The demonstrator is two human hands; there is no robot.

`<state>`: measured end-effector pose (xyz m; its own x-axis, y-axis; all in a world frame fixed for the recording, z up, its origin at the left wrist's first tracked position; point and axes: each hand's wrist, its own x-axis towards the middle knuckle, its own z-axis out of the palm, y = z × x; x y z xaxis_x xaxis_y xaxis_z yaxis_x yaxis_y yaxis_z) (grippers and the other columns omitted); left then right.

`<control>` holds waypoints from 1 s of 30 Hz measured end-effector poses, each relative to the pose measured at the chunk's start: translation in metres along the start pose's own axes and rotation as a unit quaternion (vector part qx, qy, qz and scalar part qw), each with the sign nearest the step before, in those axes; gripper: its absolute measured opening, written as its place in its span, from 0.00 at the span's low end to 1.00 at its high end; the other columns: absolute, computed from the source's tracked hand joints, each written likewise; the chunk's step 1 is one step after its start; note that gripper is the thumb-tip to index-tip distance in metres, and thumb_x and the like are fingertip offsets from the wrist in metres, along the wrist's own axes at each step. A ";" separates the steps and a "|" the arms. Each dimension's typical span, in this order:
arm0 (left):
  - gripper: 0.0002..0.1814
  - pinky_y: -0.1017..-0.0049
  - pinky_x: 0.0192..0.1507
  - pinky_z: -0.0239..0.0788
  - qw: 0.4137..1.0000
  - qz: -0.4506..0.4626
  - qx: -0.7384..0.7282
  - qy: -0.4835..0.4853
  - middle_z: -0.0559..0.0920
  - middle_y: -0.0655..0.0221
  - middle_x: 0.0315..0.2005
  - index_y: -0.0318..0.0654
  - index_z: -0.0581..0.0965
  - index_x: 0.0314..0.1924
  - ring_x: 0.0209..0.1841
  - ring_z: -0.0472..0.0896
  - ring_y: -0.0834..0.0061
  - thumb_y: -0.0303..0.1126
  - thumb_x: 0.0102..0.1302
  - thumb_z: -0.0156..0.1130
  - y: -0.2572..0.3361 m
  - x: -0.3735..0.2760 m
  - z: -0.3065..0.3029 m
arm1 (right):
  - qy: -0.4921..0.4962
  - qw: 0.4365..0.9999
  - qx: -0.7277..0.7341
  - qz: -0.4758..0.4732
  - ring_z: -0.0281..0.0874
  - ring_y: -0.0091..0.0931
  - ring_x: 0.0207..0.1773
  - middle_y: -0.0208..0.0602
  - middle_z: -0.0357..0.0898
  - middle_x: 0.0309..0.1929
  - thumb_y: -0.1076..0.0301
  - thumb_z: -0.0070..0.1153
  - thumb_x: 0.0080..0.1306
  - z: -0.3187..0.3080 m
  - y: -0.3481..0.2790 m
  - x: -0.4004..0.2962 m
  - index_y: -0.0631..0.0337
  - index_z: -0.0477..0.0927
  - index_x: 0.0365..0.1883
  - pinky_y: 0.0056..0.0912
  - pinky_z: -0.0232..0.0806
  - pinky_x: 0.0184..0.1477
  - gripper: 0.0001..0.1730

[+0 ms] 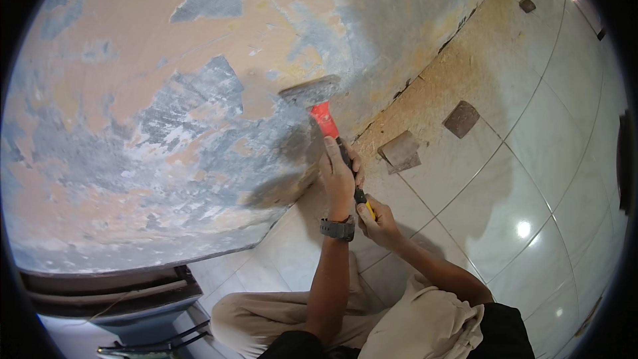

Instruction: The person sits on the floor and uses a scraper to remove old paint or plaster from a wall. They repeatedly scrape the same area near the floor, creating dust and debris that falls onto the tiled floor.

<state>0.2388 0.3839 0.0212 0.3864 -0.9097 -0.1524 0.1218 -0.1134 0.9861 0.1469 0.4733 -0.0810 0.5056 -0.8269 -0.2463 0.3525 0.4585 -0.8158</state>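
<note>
A wide-bladed paint scraper with a red neck and a long black handle angles up and to the left. Its dusty blade lies at the surface of a patchy painted wall. My left hand wraps the black handle just below the red neck, with a dark watch on that wrist. Lower down, my right hand grips the yellow-marked end of the handle. Grey patches show through the peach coating around the blade.
Two sandpaper pieces lie on the tiled floor to the right, and a small dark scrap is farther off. Tan dust lines the wall's base. A doorway frame is at lower left, near a black-legged object.
</note>
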 end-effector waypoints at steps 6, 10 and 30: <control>0.30 0.78 0.11 0.55 0.999 0.003 0.037 0.024 0.66 0.76 0.15 0.43 0.68 0.33 0.10 0.64 0.83 0.61 0.83 0.40 0.000 0.008 -0.015 | -0.038 0.997 0.060 0.025 0.60 0.13 0.19 0.21 0.66 0.21 0.54 0.46 0.84 0.012 0.012 0.006 0.56 0.72 0.34 0.21 0.56 0.21 0.19; 0.31 0.77 0.16 0.53 0.994 0.024 0.091 0.056 0.64 0.77 0.16 0.42 0.65 0.27 0.14 0.61 0.82 0.56 0.85 0.41 -0.011 0.021 -0.022 | 0.008 0.998 -0.025 -0.055 0.62 0.16 0.20 0.24 0.69 0.21 0.56 0.43 0.85 0.026 0.024 0.018 0.58 0.72 0.32 0.25 0.58 0.22 0.21; 0.30 0.76 0.12 0.47 0.980 0.073 0.179 0.046 0.63 0.78 0.16 0.46 0.63 0.28 0.11 0.59 0.82 0.60 0.83 0.39 -0.010 0.031 -0.028 | 0.071 0.983 -0.126 -0.114 0.66 0.27 0.21 0.41 0.72 0.19 0.60 0.51 0.79 0.040 0.040 0.031 0.68 0.78 0.37 0.39 0.64 0.28 0.18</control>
<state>0.2747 0.3678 0.0043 0.4591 -0.8884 0.0026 -0.2638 -0.1336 0.9553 0.2077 0.4789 -0.1003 0.3154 -0.9439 -0.0976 0.2280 0.1752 -0.9578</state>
